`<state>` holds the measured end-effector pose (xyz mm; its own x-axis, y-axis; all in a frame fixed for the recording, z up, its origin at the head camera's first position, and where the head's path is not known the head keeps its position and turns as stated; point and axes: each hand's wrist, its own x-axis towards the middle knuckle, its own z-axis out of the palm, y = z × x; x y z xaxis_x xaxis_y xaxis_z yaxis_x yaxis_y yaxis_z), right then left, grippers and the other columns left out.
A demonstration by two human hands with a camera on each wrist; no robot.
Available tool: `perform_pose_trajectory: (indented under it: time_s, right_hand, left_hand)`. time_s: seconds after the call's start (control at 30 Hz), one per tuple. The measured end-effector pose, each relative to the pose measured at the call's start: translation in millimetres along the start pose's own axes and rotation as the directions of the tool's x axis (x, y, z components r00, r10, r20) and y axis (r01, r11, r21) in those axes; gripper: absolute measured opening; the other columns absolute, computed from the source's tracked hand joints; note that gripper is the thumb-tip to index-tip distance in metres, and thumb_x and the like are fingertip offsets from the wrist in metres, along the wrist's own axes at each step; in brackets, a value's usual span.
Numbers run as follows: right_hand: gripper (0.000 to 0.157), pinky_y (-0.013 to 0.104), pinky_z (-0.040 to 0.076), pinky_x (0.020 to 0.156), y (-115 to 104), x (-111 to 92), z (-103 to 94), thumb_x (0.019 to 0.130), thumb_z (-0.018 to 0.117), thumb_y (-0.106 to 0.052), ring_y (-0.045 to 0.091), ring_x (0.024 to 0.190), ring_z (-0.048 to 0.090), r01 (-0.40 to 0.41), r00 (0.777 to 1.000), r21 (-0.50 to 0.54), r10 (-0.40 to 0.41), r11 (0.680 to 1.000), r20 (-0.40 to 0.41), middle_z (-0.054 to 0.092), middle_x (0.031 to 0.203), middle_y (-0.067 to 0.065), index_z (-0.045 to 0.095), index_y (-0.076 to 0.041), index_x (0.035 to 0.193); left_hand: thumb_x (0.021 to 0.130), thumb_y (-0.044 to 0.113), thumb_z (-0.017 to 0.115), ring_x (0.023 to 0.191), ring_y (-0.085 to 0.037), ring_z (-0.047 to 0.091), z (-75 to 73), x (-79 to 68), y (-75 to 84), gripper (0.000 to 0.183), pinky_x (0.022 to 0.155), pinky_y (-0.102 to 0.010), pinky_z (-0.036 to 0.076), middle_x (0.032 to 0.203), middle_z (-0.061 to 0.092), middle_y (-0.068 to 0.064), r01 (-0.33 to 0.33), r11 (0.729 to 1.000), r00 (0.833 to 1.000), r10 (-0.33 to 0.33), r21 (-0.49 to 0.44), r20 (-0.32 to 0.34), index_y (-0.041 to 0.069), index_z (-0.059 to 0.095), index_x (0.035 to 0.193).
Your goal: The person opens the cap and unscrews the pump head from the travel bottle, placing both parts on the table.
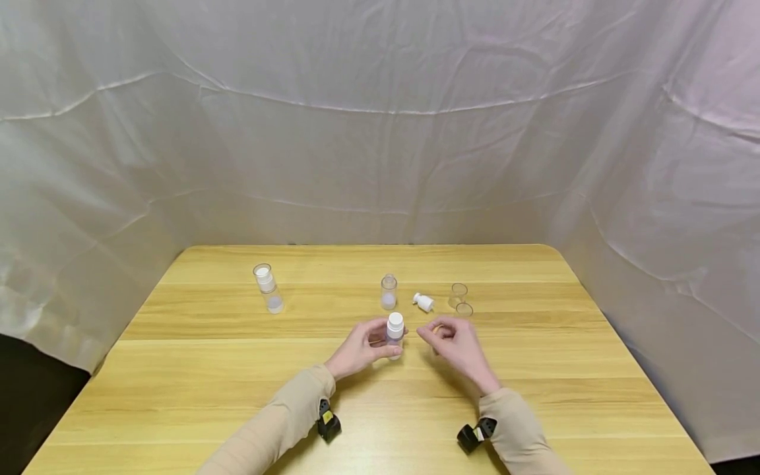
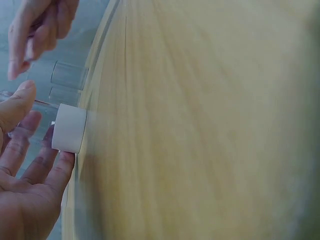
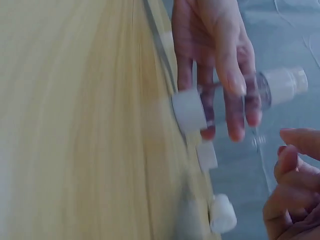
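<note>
My left hand (image 1: pixel 360 348) holds a small pump bottle (image 1: pixel 394 330) upright over the table, with thumb and fingers around its clear body. The bottle has a white pump top (image 3: pixel 280 86) and a white base (image 2: pixel 69 128). Just right of it is my right hand (image 1: pixel 456 346), apart from the bottle. Its fingers (image 3: pixel 292 192) are loosely bent with thumb and forefinger close together, and nothing shows between them. Beyond the hands stands a clear bottle body (image 1: pixel 388 300) without a pump. Beside that body a loose white pump head (image 1: pixel 424 303) lies on its side.
Two clear caps (image 1: pixel 459 290) stand together right of the loose pump head. Toward the back left is an upright bottle (image 1: pixel 268 285) with its pump and clear cap on. All rest on a wooden table (image 1: pixel 196 389), with grey cloth (image 1: pixel 380 158) hanging behind and at both sides.
</note>
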<state>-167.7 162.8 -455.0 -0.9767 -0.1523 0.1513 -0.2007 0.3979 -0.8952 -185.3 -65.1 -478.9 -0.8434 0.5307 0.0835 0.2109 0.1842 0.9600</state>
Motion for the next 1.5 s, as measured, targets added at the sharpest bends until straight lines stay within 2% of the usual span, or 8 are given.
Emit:
perform_pose_trajectory:
  time_s: [0.17,0.27,0.37,0.53,0.67,0.87,1.07,1.5]
  right_hand:
    - [0.016,0.028,0.052,0.04,-4,2,13.7,0.091,0.074,-0.012,0.008,0.047,0.055,0.084,0.995,0.093,-0.088,0.992,0.041,0.069,0.078,0.028,0.072,0.001,0.101]
    - [0.023,0.032,0.06,0.051,-5,3,19.9,0.091,0.073,-0.008,0.007,0.067,0.063,0.142,0.988,0.093,-0.146,0.986,0.046,0.071,0.09,0.023,0.071,0.002,0.111]
    - [0.029,0.026,0.061,0.06,-8,3,23.3,0.089,0.074,-0.007,0.006,0.083,0.062,0.2,0.978,0.071,-0.203,0.977,0.038,0.071,0.099,0.017,0.07,-0.001,0.117]
    - [0.036,0.026,0.061,0.07,-12,5,26.8,0.085,0.079,-0.006,0.02,0.089,0.063,0.294,0.955,0.054,-0.296,0.954,0.036,0.07,0.107,0.015,0.069,-0.003,0.119]
    - [0.038,0.033,0.061,0.073,-13,7,30.9,0.082,0.083,-0.011,0.029,0.092,0.064,0.339,0.941,0.01,-0.339,0.941,0.019,0.071,0.108,0.013,0.069,-0.003,0.117]
    - [0.039,0.035,0.059,0.077,-16,9,36.9,0.077,0.087,-0.011,0.022,0.091,0.064,0.338,0.94,-0.046,-0.339,0.94,-0.034,0.072,0.102,0.009,0.07,-0.006,0.111]
    - [0.039,0.042,0.06,0.078,-16,10,40.1,0.074,0.087,-0.006,0.026,0.088,0.065,0.353,0.932,-0.054,-0.357,0.934,-0.069,0.073,0.101,0.012,0.07,-0.003,0.11]
    - [0.041,0.044,0.06,0.082,-19,10,35.0,0.078,0.084,-0.007,0.016,0.091,0.066,0.384,0.922,-0.085,-0.387,0.919,-0.016,0.075,0.101,0.007,0.07,-0.005,0.117]
  left_hand:
    - [0.091,0.013,0.073,0.126,-0.039,0.061,0.4,-0.3,0.2,0.055,0.112,-0.052,0.049,0.137,0.063,-0.022,0.011,1.0,1.0,-0.011,0.003,-0.01,0.0,0.053,0.14]
    - [0.091,0.012,0.073,0.126,-0.039,0.061,0.1,-0.7,0.7,0.055,0.112,-0.053,0.049,0.137,0.062,-0.022,0.005,1.0,1.0,-0.005,0.002,-0.009,0.0,0.053,0.141]
    - [0.092,0.011,0.072,0.126,-0.04,0.061,-0.4,-1.1,1.3,0.054,0.112,-0.053,0.049,0.137,0.062,-0.023,-0.007,1.0,1.0,0.007,0.004,-0.006,0.0,0.053,0.141]
    - [0.091,0.009,0.072,0.126,-0.04,0.061,-1.0,-2.2,2.0,0.052,0.112,-0.053,0.048,0.137,0.062,-0.023,-0.013,1.0,1.0,0.013,0.008,-0.01,0.0,0.054,0.139]
    - [0.091,0.009,0.072,0.127,-0.039,0.061,-0.8,-2.2,1.1,0.052,0.113,-0.052,0.048,0.137,0.062,-0.022,-0.014,1.0,1.0,0.014,0.005,-0.007,0.0,0.054,0.139]
    - [0.091,0.009,0.072,0.126,-0.038,0.062,-0.1,-1.8,-0.3,0.05,0.112,-0.048,0.049,0.135,0.064,-0.023,-0.03,0.999,0.999,0.031,0.015,-0.016,-0.001,0.056,0.137]
    - [0.091,0.012,0.073,0.125,-0.037,0.063,-0.3,-0.6,-1.9,0.05,0.111,-0.045,0.051,0.135,0.065,-0.021,-0.037,0.999,0.999,0.037,0.025,-0.006,0.001,0.057,0.137]
    - [0.091,0.011,0.072,0.128,-0.036,0.061,-2.4,-0.7,-1.2,0.051,0.114,-0.048,0.048,0.138,0.063,-0.019,-0.012,1.0,1.0,0.012,-0.007,0.017,0.003,0.056,0.139]
